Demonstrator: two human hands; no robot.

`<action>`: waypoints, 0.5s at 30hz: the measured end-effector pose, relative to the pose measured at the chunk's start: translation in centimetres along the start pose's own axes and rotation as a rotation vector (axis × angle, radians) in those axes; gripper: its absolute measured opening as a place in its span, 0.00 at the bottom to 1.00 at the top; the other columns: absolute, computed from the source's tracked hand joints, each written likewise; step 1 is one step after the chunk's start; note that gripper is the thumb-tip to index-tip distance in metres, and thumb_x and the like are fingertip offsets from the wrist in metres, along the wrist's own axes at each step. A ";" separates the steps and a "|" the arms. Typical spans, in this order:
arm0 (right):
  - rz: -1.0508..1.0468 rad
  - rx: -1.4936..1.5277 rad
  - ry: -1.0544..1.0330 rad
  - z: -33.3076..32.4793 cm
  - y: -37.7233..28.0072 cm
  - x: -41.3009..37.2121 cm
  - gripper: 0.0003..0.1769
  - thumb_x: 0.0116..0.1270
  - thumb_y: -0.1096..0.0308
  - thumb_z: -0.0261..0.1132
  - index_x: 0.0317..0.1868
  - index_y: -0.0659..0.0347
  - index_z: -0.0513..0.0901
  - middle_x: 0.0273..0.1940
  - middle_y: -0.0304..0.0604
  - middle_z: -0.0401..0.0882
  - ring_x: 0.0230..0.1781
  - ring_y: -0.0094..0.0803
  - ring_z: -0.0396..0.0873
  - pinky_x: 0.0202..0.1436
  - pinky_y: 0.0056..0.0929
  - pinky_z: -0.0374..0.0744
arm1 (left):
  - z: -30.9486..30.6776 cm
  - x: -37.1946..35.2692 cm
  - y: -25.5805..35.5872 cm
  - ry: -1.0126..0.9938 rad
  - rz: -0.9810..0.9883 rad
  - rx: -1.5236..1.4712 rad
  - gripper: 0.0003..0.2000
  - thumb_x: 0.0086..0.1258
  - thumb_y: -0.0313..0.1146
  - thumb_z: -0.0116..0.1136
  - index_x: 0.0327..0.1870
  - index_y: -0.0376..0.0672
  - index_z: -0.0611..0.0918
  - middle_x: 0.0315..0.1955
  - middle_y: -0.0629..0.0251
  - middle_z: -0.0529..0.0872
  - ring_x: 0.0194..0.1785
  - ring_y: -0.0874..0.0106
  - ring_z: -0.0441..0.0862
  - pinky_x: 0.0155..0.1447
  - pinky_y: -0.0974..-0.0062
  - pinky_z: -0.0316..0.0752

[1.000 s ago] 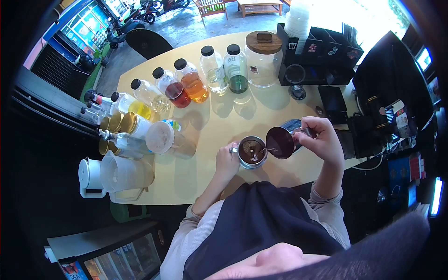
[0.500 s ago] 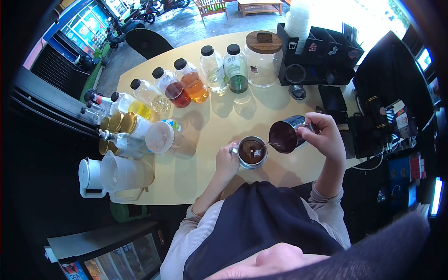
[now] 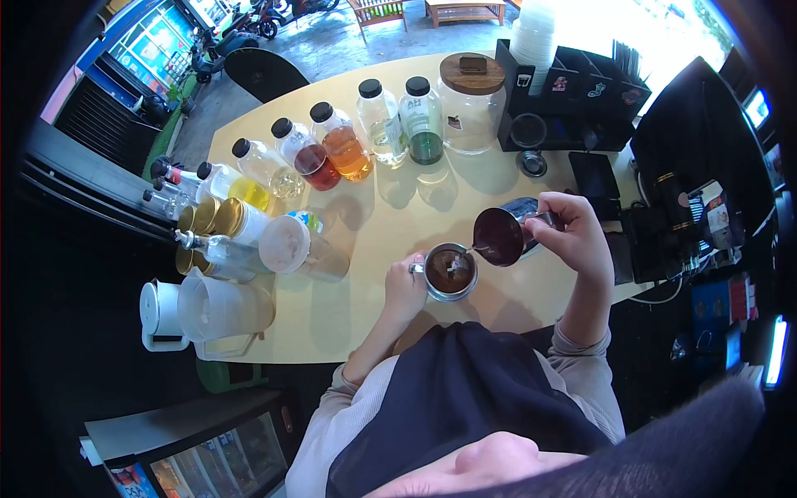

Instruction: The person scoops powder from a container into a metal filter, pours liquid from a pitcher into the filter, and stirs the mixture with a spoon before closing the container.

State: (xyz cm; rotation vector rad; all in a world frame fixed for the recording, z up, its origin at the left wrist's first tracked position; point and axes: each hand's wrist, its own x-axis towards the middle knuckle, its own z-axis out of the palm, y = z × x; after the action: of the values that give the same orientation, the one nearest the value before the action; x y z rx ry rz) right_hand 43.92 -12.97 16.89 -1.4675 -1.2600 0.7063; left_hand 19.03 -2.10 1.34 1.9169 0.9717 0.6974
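Beyond the metal cup [image 3: 452, 297], a green-filled bottle [image 3: 425, 133] bears blurred lettering [image 3: 420, 106].

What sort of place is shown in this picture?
Probably a small café or drinks counter. Black-capped bottles, some with coloured liquid, line the table; what look like stacked cups stand farther back; the right hand holds a jug tilted towards a mug.
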 end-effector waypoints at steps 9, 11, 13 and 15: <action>0.018 -0.042 -0.065 -0.1 0.4 0.5 0.09 0.63 0.80 0.67 0.27 0.66 0.75 0.27 0.32 0.81 0.29 0.08 0.72 0.29 0.13 0.68 | 0.0 -0.1 0.6 0.034 0.023 -0.021 0.25 0.79 0.42 0.35 0.44 0.37 0.87 0.32 0.46 0.88 0.39 0.46 0.85 0.44 0.56 0.78; 0.007 -0.053 -0.068 -0.1 0.3 0.5 0.10 0.63 0.80 0.67 0.27 0.66 0.75 0.27 0.32 0.81 0.29 0.08 0.73 0.29 0.13 0.68 | 0.0 -0.1 0.5 0.029 0.029 -0.015 0.24 0.79 0.42 0.35 0.44 0.37 0.87 0.32 0.46 0.88 0.39 0.46 0.85 0.44 0.56 0.78; 0.016 -0.059 -0.076 -0.1 0.1 0.5 0.10 0.63 0.79 0.67 0.26 0.65 0.74 0.27 0.31 0.81 0.29 0.08 0.73 0.30 0.12 0.68 | -0.1 0.0 0.5 0.024 0.037 -0.008 0.24 0.79 0.42 0.35 0.45 0.37 0.87 0.33 0.47 0.88 0.39 0.46 0.85 0.44 0.56 0.78; 0.013 -0.068 -0.068 0.0 0.1 0.4 0.10 0.63 0.80 0.67 0.26 0.65 0.74 0.27 0.31 0.80 0.28 0.09 0.73 0.29 0.13 0.67 | -0.1 0.0 0.6 0.016 0.025 -0.012 0.24 0.79 0.42 0.35 0.45 0.37 0.87 0.33 0.46 0.88 0.39 0.46 0.86 0.44 0.56 0.78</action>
State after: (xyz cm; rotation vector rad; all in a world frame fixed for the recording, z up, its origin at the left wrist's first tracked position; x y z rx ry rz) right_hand 44.08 -12.61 16.87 -1.5187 -1.3390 0.7343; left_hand 19.14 -2.30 1.94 1.9182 0.9531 0.7329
